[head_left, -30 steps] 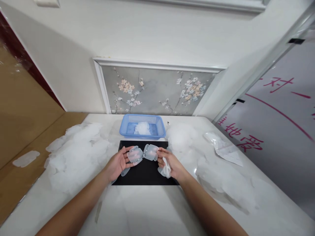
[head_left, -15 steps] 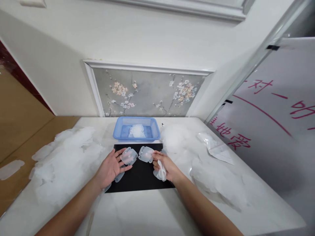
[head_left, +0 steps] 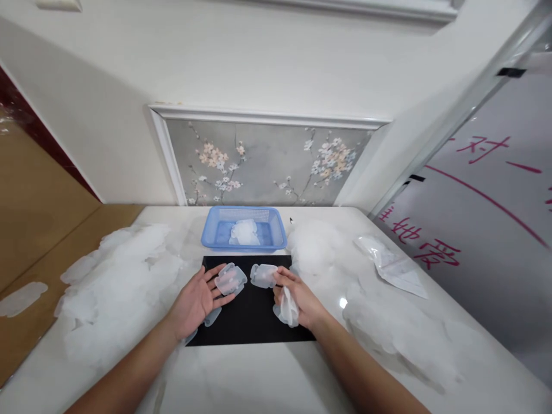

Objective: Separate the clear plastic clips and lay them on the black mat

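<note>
Over the black mat's (head_left: 254, 330) far half, the left translucent plastic pc (head_left: 230, 280) is facing the right pc (head_left: 263, 276), apart. L hand (head_left: 194, 305) is lying palm-up, fingers spread, bearing the left pc, prob. for holding it level. R hand (head_left: 302, 296) is pinching the right pc by fingertips, lower fingers curling round a crumpled bunch (head_left: 288, 310), prob. stowing it; its count's unclear. Mat's likely making edges readable. Loose pcs (head_left: 213, 317) are hiding partly beneath L hand. Blue basket (head_left: 210, 227) is sitting near the bench's (head_left: 241, 379) far edge; left heap (head_left: 121, 282), toward the left edge, is looking blurred.
</note>
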{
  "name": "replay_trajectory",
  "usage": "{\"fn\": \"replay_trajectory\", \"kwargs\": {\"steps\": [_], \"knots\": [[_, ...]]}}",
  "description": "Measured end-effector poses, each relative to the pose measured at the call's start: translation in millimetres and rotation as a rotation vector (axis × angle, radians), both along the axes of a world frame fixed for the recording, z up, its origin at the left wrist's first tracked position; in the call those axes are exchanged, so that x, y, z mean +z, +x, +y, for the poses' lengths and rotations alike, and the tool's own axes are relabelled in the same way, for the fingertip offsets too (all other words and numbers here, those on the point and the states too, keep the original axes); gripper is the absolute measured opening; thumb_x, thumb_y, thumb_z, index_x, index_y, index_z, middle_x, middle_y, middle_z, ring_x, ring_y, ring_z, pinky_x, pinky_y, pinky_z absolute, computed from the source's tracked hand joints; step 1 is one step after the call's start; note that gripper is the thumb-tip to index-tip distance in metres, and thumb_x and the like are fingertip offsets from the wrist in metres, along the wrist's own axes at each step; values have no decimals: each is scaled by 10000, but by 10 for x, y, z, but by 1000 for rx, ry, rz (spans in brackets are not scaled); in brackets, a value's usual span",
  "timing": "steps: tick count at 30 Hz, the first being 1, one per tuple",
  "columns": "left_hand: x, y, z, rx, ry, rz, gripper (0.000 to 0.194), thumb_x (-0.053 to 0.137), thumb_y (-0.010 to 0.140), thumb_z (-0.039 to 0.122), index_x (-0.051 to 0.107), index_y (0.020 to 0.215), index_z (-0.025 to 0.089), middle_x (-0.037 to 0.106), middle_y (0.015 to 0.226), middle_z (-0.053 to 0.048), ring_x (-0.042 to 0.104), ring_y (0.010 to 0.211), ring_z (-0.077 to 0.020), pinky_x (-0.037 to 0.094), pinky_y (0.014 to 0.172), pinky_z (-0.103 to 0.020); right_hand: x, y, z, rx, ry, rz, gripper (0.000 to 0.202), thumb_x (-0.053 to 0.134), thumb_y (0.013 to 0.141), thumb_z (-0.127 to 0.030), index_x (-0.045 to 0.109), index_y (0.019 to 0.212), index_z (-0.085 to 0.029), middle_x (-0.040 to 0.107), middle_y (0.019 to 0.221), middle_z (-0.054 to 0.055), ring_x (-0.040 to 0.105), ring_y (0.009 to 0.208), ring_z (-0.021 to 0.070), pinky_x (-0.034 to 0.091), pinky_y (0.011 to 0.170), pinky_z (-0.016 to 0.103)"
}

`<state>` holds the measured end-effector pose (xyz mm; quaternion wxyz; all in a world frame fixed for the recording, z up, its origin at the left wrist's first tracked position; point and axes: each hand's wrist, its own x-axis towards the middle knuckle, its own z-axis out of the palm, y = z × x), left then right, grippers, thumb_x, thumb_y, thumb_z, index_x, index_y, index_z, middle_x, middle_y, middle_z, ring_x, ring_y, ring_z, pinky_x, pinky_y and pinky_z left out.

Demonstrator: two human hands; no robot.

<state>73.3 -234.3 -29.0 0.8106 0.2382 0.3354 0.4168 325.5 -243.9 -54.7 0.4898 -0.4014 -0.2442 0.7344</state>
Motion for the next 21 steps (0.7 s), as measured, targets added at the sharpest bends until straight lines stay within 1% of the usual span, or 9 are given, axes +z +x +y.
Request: {"fn": "replay_trajectory", "kwargs": {"steps": [2,4,6,8,11,13,14,16,21], "knots": [[3,30,-34,-20,95,69,485,467,940,543,713,1126,169,650,1320,-120,464,1363,-322,264,1184,-526,8,19,-6,35,85,-96,461,775,673,-608,544,749,-217,550,561,-37,415,447,83,301,432,221],[18,74,-85,-59,247,195,495,483,922,572,759,999,168,672,1284,-125,414,1400,-313,216,1212,-473,22,45,-7,65,181,-236,525,696,705,-700,560,676,-194,620,683,20,445,495,88,328,464,242],[38,119,-136,-93,388,324,496,507,902,600,763,1013,190,663,1299,-119,377,1422,-304,183,1224,-443,33,73,-5,65,244,-373,545,688,710,-698,525,603,-189,643,751,45,487,552,107,357,510,260],[50,148,-164,-81,445,383,493,540,877,618,739,1098,225,629,1350,-103,370,1423,-305,202,1217,-452,35,94,-2,50,276,-453,497,745,695,-608,485,588,-198,665,796,54,553,656,146,399,584,275],[37,152,-154,3,407,356,473,583,854,613,714,1131,253,576,1412,-92,348,1432,-316,292,1177,-479,18,108,-2,39,305,-526,339,794,658,-401,516,659,-207,679,861,41,587,752,173,434,655,289],[15,143,-127,57,362,331,444,611,843,597,708,1122,264,549,1436,-86,323,1444,-323,350,1142,-489,-4,106,0,45,302,-587,240,763,642,-290,584,785,-217,657,836,17,568,710,160,425,622,276],[2,140,-113,76,340,324,435,630,834,588,706,1116,266,541,1440,-87,319,1446,-328,372,1126,-491,-16,104,3,42,299,-608,252,738,635,-253,603,845,-221,646,836,10,557,691,153,421,606,270],[-19,142,-89,102,301,324,435,665,811,581,707,1099,258,547,1422,-102,339,1433,-342,400,1103,-495,-42,98,16,21,307,-629,308,698,623,-219,615,920,-221,640,880,11,550,689,144,430,610,268],[-34,167,-72,124,268,397,447,759,733,559,712,1039,236,621,1279,-117,408,1387,-348,422,1090,-477,-83,103,59,-7,370,-598,326,639,607,-209,607,932,-209,654,963,23,593,791,162,462,709,289]]}}
